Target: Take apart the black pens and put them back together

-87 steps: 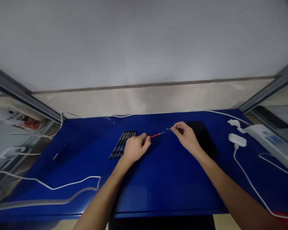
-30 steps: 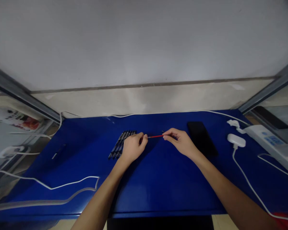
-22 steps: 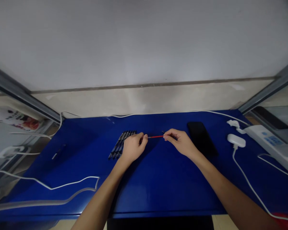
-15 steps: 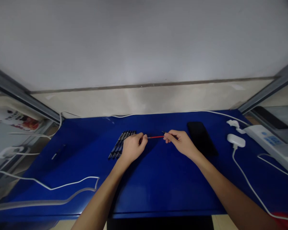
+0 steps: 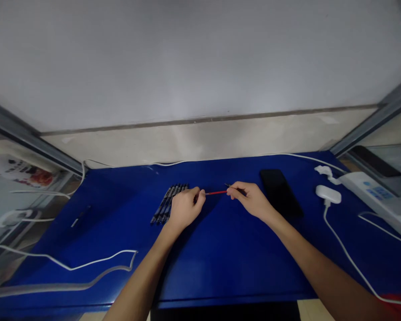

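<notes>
A thin red pen refill (image 5: 217, 193) stretches between my two hands above the blue desk (image 5: 220, 258). My left hand (image 5: 186, 206) pinches its left end between thumb and fingers, back of the hand turned up. At its right end, the fingers of my right hand (image 5: 249, 198) are closed on the refill. A small dark, thin tip (image 5: 227, 184) pokes out above the right fingertips; what it belongs to is hidden. Beside and partly under my left hand lies a row of several dark pens (image 5: 163, 206), side by side and slanted.
A black phone (image 5: 280, 191) lies right of my right hand. Farther right are a white charger (image 5: 328, 194) with its cable and a white power strip (image 5: 376, 196). One more dark pen (image 5: 80, 217) rests at the left. White cables (image 5: 70, 269) cross the left side; a wall stands behind.
Both hands keep their hold on the refill, nearly still. The whole view has tilted slightly; nothing on the desk has visibly moved.
</notes>
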The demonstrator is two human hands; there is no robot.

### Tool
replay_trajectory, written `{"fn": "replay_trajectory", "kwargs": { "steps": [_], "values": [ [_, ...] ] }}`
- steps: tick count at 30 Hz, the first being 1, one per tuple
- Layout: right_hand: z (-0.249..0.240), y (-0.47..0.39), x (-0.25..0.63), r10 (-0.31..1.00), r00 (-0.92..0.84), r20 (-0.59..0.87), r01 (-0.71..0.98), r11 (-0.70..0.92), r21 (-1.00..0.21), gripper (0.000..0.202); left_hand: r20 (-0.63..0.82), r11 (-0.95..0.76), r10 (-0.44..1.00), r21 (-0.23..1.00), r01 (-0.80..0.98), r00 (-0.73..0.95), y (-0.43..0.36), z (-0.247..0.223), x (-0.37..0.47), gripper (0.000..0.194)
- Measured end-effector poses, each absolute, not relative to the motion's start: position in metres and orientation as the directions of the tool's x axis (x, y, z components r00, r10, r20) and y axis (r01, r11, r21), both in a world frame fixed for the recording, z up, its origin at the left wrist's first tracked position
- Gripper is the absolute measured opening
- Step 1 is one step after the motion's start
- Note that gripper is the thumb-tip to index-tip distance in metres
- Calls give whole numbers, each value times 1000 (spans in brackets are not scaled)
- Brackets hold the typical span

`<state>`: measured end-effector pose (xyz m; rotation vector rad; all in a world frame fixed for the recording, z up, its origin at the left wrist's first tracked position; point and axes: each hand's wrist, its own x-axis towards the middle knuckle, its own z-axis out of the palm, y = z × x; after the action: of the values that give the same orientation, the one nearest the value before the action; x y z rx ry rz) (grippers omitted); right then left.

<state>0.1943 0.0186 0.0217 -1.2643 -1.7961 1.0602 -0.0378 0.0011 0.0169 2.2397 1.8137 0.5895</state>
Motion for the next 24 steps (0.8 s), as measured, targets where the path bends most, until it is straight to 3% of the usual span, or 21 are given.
{"fn": "replay_trajectory", "kwargs": {
  "steps": [4, 10, 14, 24],
  "values": [
    [18, 20, 194, 949, -280, 143, 335, 237, -912, 16, 178, -225, 970, 392, 892, 166, 2, 17, -38, 43],
    [20, 18, 195, 956, -280, 86, 401, 198, -895, 31, 176, -232, 969, 383, 894, 175, 2, 16, -37, 42],
    [20, 18, 192, 956, -264, 131, 371, 226, -901, 19, 177, -241, 966, 347, 906, 189, 1, 17, -37, 42],
    [16, 4, 177, 921, -378, 91, 426, 260, -867, 31, 118, -440, 898, 261, 859, 424, -10, 18, -21, 42]
  ]
}}
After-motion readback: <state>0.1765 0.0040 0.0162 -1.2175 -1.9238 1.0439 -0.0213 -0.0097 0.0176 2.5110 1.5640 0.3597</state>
